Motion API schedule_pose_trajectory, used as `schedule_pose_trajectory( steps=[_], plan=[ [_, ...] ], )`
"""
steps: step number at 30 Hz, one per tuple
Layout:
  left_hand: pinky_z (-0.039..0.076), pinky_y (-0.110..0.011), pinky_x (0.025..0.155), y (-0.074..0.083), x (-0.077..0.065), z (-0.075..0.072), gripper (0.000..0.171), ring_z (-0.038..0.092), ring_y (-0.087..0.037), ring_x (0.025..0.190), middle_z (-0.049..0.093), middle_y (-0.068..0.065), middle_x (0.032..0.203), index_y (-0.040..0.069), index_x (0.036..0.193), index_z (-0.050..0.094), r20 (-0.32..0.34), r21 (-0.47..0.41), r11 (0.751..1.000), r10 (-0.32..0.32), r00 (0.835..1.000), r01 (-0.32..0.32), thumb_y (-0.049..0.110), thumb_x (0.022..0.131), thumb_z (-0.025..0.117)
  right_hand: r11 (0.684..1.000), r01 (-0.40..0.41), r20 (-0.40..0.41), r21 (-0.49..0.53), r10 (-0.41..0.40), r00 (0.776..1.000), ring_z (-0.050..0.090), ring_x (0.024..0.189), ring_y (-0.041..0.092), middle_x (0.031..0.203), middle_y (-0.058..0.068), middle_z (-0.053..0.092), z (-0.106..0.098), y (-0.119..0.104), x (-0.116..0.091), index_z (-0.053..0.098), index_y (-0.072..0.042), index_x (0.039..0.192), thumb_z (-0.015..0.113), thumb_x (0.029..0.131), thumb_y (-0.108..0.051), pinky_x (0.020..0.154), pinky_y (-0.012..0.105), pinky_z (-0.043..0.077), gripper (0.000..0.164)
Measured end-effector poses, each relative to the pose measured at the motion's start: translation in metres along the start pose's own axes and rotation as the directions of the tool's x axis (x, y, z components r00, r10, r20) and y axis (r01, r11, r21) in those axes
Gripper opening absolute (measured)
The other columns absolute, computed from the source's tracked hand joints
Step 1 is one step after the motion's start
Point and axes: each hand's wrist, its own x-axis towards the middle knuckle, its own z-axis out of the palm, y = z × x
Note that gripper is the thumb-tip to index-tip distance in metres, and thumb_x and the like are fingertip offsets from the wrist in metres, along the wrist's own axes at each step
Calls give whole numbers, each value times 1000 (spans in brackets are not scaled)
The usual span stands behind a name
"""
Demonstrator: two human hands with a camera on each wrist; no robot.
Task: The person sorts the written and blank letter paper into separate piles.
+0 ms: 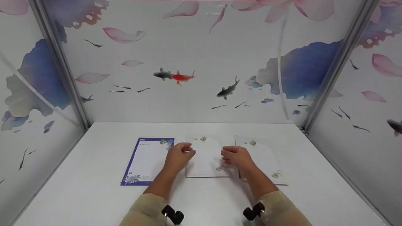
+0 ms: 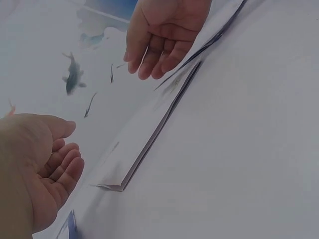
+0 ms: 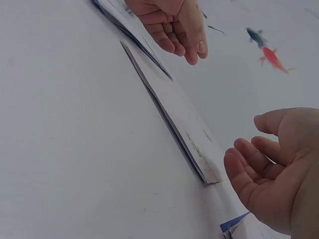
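A folded sheet of white paper (image 1: 204,158) with small floral prints lies flat between my two hands. My left hand (image 1: 177,157) hovers at its left side, fingers loosely bent and holding nothing. On the opposite side, my right hand (image 1: 239,157) is held over the gap towards another folded sheet (image 1: 260,161), also with nothing in its grasp. Both palms face each other in the wrist views. From the right wrist, the middle sheet (image 3: 172,112) shows stacked layers with a darker underside along its near edge. Beside my left forearm lies a sheet with a blue-purple border and flowers (image 1: 150,160).
The white table (image 1: 207,201) carries the three papers in a row. White panels (image 1: 201,106) printed with fish and petals enclose it at the back and both sides. Metal posts (image 1: 64,66) stand at the back corners.
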Motion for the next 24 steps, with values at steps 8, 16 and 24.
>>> schedule_pose_trajectory(
  steps=[8,16,24],
  plan=[
    [52,-47,118,0,-6,4,53,62,-28,139,66,-5,147,18,147,63,42,110,993,34,999,-39,35,99,77,989,59,-7,-137,-60,998,73,120,23,133,6,75,2,1,-5,69,-12,142,75,101,-29,106,41,60,44],
    [29,-61,132,-8,-13,5,84,24,-35,166,28,-7,178,22,164,45,232,400,901,81,969,-170,53,93,78,870,169,116,-464,-130,985,41,159,37,168,7,49,7,3,-16,54,-28,158,81,95,-44,129,62,35,71],
    [23,-61,134,-18,-19,5,90,19,-34,168,24,-5,180,21,168,38,361,520,820,42,931,-239,63,95,70,737,257,284,-625,-92,955,25,167,31,176,-2,36,5,11,-20,47,-31,163,80,96,-41,135,62,21,75]
  ],
)
